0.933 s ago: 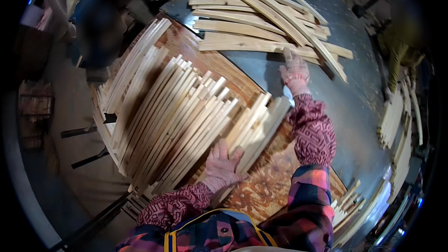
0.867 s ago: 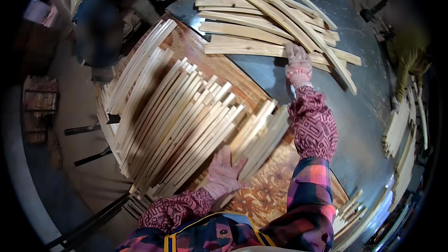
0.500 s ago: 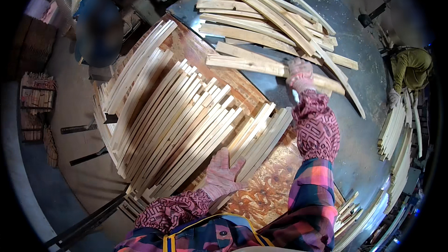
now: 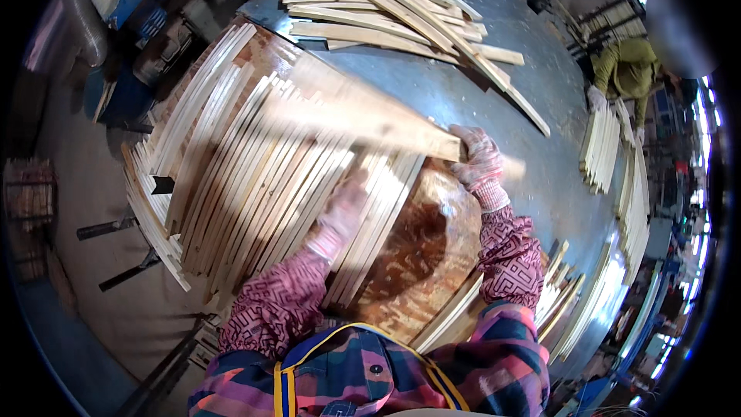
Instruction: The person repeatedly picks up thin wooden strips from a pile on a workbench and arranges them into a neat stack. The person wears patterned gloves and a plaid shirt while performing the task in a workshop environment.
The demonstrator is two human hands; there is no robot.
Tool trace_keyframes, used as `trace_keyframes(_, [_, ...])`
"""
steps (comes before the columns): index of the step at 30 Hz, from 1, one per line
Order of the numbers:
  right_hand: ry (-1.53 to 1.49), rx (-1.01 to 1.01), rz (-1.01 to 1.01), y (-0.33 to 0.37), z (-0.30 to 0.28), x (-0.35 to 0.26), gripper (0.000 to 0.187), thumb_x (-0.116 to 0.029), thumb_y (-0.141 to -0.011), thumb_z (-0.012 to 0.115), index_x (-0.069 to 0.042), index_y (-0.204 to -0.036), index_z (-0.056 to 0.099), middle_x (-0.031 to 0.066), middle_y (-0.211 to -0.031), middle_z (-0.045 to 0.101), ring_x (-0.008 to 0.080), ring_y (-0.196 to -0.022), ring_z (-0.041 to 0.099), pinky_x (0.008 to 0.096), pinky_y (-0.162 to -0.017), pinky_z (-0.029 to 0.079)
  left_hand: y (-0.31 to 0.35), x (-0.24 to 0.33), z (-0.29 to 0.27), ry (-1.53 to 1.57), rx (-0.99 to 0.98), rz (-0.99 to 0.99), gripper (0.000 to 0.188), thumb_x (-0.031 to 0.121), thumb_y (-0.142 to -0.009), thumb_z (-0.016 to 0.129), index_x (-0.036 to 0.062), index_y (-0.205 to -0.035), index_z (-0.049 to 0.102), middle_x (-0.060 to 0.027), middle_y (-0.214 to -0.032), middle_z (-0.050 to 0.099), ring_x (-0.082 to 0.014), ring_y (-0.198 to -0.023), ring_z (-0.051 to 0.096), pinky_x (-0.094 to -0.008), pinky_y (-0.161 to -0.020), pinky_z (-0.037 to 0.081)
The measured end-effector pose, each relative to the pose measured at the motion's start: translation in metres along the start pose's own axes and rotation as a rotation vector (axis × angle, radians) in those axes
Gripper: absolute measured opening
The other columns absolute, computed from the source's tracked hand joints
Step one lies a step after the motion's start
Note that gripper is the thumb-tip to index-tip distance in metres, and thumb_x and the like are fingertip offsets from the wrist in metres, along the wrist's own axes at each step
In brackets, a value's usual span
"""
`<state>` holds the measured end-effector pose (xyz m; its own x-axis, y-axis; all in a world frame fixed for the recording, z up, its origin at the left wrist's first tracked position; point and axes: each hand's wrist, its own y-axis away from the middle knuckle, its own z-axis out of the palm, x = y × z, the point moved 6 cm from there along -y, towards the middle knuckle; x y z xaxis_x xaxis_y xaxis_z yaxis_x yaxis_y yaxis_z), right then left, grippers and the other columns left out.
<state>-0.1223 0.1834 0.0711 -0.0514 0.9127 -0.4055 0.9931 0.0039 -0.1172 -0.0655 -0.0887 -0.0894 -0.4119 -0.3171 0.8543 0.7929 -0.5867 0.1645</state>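
Note:
My right hand [image 4: 480, 158], in a pale knitted glove, is closed around pale wooden slats [image 4: 417, 130] near their right end. Motion smears their far left part, which slants above a row of slats, so I cannot tell exactly how many I hold. Below them, my left hand [image 4: 342, 215], also gloved, is over the right part of the closely laid row of narrow wooden slats [image 4: 255, 185]. Its fingers are blurred, and whether they touch the row cannot be made out. Patterned pink sleeve covers are on both forearms.
A loose pile of curved slats [image 4: 394, 19] lies on the blue-grey metal table [image 4: 532, 174] at the back. The row rests on a brown wooden board [image 4: 417, 262]. At the far right a person in green [image 4: 627, 69] bends over stacked slats [image 4: 600, 150].
My right hand has drawn slats off the metal table toward me, swinging them over the row. My left hand has moved up and a little left along the row. The view has shifted.

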Motion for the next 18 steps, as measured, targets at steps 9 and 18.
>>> trace_keyframes(9, [0.066,0.266,-0.571,0.057,0.005,-0.077,0.048,-0.003,-0.071,0.067,-0.020,-0.116,0.061,0.0014,-0.112,0.063,0.0235,-0.110,0.061,0.0435,-0.102,0.046,0.048,0.107,0.078,0.421,-0.479,-0.550,0.072,0.034,-0.085,0.076,-0.0043,-0.138,0.046,-0.0238,-0.119,0.064,-0.0300,-0.099,0.071,-0.0419,-0.087,0.060])
trace_keyframes(18, [0.075,0.301,0.380,0.102,-0.024,-0.009,0.050,-0.020,-0.071,0.079,-0.015,-0.119,0.064,0.0118,-0.114,0.066,0.0328,-0.110,0.062,0.0425,-0.098,0.049,0.070,0.074,0.050,0.605,-0.299,-0.409,0.071,0.009,-0.080,0.071,-0.0036,-0.143,0.042,-0.0214,-0.137,0.055,-0.0376,-0.118,0.061,-0.0528,-0.101,0.052])
